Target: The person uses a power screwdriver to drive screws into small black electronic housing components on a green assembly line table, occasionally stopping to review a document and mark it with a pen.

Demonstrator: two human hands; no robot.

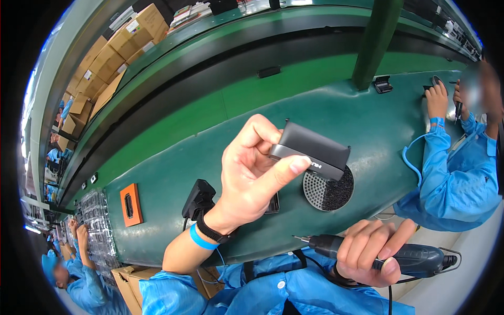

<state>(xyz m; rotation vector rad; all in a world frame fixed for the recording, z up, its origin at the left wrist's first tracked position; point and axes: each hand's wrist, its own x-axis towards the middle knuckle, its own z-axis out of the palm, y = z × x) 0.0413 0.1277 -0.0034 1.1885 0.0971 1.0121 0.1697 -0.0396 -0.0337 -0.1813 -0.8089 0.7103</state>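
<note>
My left hand (252,173) pinches a small black plastic housing (312,149) between thumb and fingers, held up over the green bench. Its glossy edge strip with lettering faces me. In my right hand (373,252) is a black electric screwdriver (420,260), lying sideways with its bit pointing left, low in front of my body and apart from the housing. Beyond the housing, a round perforated dish (317,191) partly filled with small dark screws rests on the bench. A dark device (198,199) stands behind my left wrist, and part of a dark object (273,203) shows under my hand.
An orange fixture block (131,205) and clear plastic trays (97,226) lie to the left. Across the back runs a green conveyor (236,102) carrying a black part (269,72). A green post (375,47) rises beside another black part (383,84). Co-workers sit on both sides.
</note>
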